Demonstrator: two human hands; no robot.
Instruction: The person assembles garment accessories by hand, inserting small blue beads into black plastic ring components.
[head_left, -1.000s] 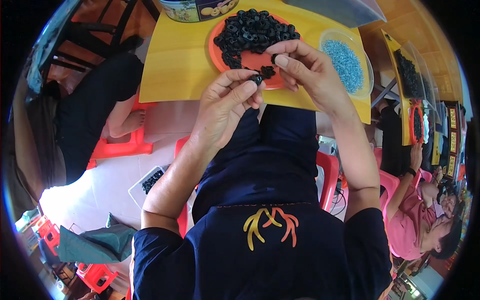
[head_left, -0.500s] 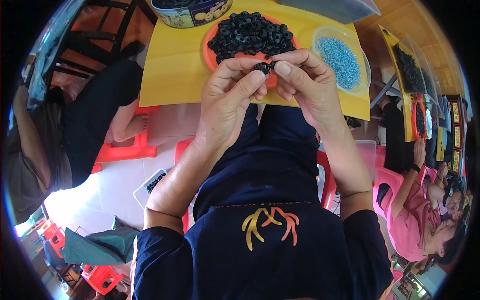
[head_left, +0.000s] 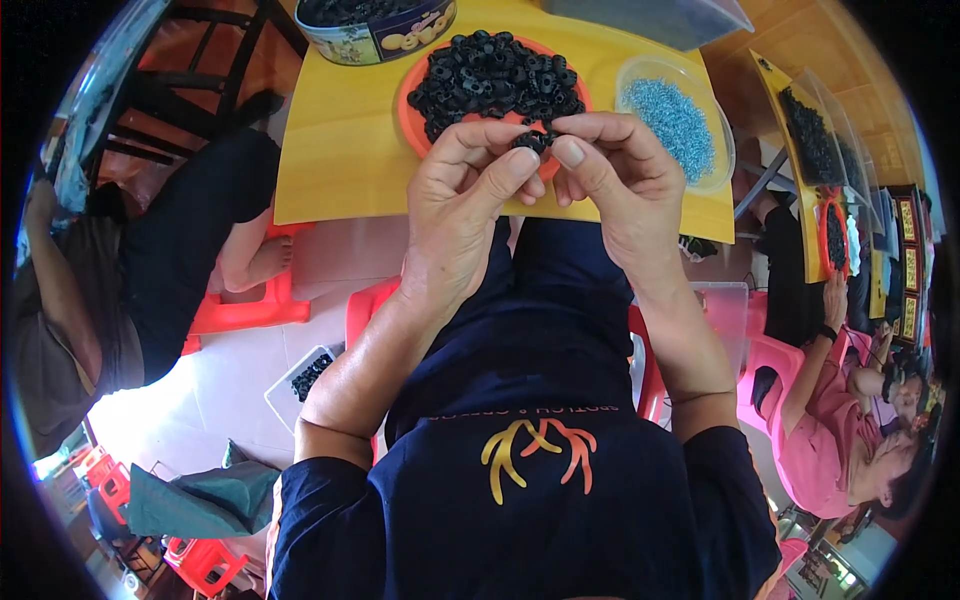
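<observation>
Between my two hands is a small black round plastic part (head_left: 533, 141), held over the near rim of an orange plate (head_left: 408, 120). My left hand (head_left: 478, 175) pinches it between thumb and fingers. My right hand (head_left: 610, 165) is pinched at its right side, and the fingertips cover most of what they grip there. On the plate lies a heap of similar black plastic parts (head_left: 495, 75). To the right stands a clear round tub (head_left: 722, 165) with many small shiny blue-silver pieces (head_left: 668, 125).
The yellow table (head_left: 330, 150) bears a printed tin (head_left: 375, 35) of dark parts at far left and a grey translucent bin (head_left: 650, 18) at the far edge. A white tray (head_left: 285, 405) with black parts is low at left. Other people sit left and right.
My hands have parted slightly, and the black part has turned a little between my fingertips. The whole view has shifted slightly.
</observation>
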